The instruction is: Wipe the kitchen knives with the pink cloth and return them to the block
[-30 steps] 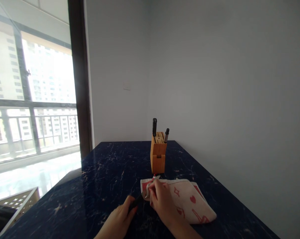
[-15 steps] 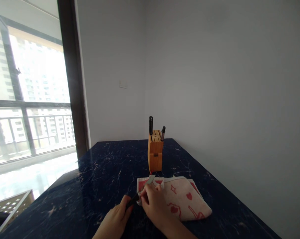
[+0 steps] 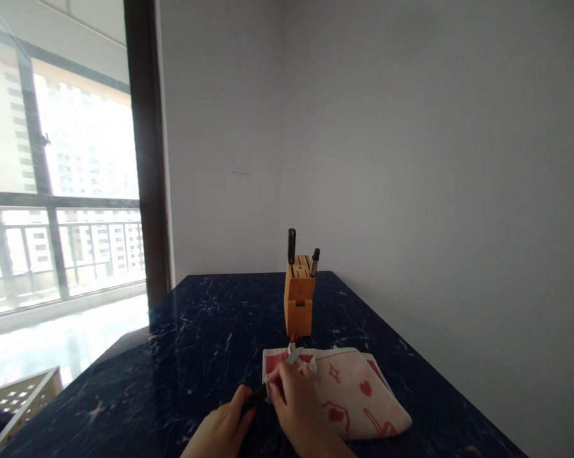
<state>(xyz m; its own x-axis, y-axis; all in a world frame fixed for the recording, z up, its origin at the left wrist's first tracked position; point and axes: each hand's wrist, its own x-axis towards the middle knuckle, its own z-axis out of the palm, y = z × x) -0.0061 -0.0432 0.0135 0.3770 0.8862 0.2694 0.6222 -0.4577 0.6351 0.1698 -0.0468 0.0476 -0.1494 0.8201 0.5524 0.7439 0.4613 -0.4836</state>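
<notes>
Black at the handle, gripped snugly by curled left fingers (image 3: pixel 239 394), with the knife (image 3: pixel 294 355) angled away past right fingers (image 3: pixel 290 376), pinched closed on towel (image 3: pixel 346 388) folds around the blade, seemingly for steadiness, short of the knife block (image 3: pixel 299 316).

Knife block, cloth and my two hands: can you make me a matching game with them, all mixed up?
Things:
1. left hand
2. knife block
3. right hand
4. cloth

What matches:
A. has its fingers by the blade
B. pale with red hearts
C. holds the black knife handle
D. wooden and standing upright

Right pairs: 1-C, 2-D, 3-A, 4-B
</notes>
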